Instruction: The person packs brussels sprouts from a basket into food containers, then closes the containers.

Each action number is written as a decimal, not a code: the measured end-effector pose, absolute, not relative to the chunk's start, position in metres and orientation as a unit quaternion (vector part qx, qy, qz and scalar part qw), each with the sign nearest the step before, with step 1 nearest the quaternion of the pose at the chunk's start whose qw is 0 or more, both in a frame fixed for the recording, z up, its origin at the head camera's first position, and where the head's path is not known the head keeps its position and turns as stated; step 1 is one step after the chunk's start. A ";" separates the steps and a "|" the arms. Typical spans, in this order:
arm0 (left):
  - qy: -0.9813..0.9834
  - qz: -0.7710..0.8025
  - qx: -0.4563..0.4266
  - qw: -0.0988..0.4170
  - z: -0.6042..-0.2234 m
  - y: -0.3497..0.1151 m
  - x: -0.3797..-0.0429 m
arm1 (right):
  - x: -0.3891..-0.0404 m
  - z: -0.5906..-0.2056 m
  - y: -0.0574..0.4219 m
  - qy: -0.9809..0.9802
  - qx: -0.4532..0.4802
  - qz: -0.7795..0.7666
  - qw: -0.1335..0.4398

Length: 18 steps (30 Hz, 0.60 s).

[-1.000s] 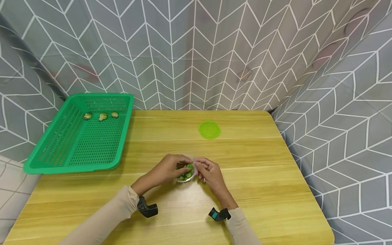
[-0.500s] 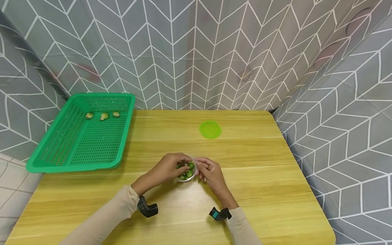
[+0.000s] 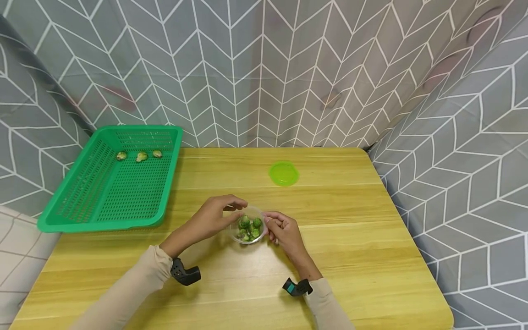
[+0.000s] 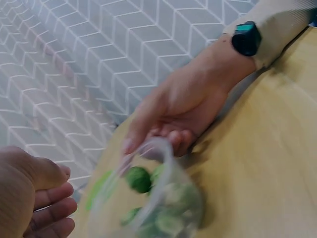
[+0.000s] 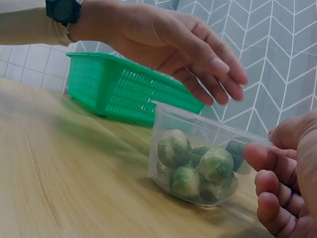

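Bench (image 3: 350, 256): wood-grained, pale yellow.
Basket (image 3: 132, 195): green, slotted plastic, on the bench's far left.
Right hand (image 3: 284, 229): thumb and fingers pinching the tub's rim.
Left hand (image 3: 215, 213): released, fingers loosely bent and holding nothing, just over the tub's opposite side.
Tub (image 5: 171, 119): clear colourless plastic, thin-walled, round-mouthed, lipped at the rim — uncovered, between the hands near mid-bench.
Disc (image 3: 283, 173): lime green, translucent, flat on the bench beyond the tub.
Brussels sprouts (image 5: 216, 163): several, green with paler patches, heaped inside the tub.
Loose sprouts (image 3: 141, 157): three, yellowish green — lying in the basket's far end.
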<state>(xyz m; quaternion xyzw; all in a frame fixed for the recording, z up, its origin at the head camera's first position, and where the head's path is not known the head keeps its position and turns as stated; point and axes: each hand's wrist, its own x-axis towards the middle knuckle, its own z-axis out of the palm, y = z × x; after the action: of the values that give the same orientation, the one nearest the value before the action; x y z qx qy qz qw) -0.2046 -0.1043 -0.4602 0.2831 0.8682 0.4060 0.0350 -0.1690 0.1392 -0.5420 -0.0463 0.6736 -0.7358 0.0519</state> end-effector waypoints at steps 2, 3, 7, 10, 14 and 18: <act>0.870 0.406 0.277 0.023 -0.454 -0.112 -0.207 | -0.169 -0.542 0.139 0.675 -0.049 -0.735 0.051; 0.872 0.406 0.273 0.017 -0.452 -0.116 -0.209 | -0.169 -0.542 0.139 0.675 -0.050 -0.734 0.051; 0.879 0.401 0.258 -0.005 -0.439 -0.134 -0.213 | -0.169 -0.543 0.139 0.674 -0.052 -0.735 0.049; 0.883 0.397 0.249 -0.019 -0.431 -0.148 -0.216 | -0.169 -0.543 0.139 0.675 -0.058 -0.734 0.047; 0.892 0.392 0.224 -0.027 -0.423 -0.169 -0.222 | -0.169 -0.542 0.139 0.675 -0.059 -0.734 0.045; 0.900 0.394 0.186 -0.030 -0.415 -0.191 -0.229 | -0.168 -0.542 0.139 0.674 -0.056 -0.735 0.046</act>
<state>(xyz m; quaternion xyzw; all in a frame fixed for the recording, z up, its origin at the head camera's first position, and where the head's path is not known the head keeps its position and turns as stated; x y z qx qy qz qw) -0.2291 -0.1912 -0.4153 0.1855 0.8995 0.3944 -0.0295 -0.1681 0.1387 -0.5421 -0.0562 0.6737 -0.7354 0.0464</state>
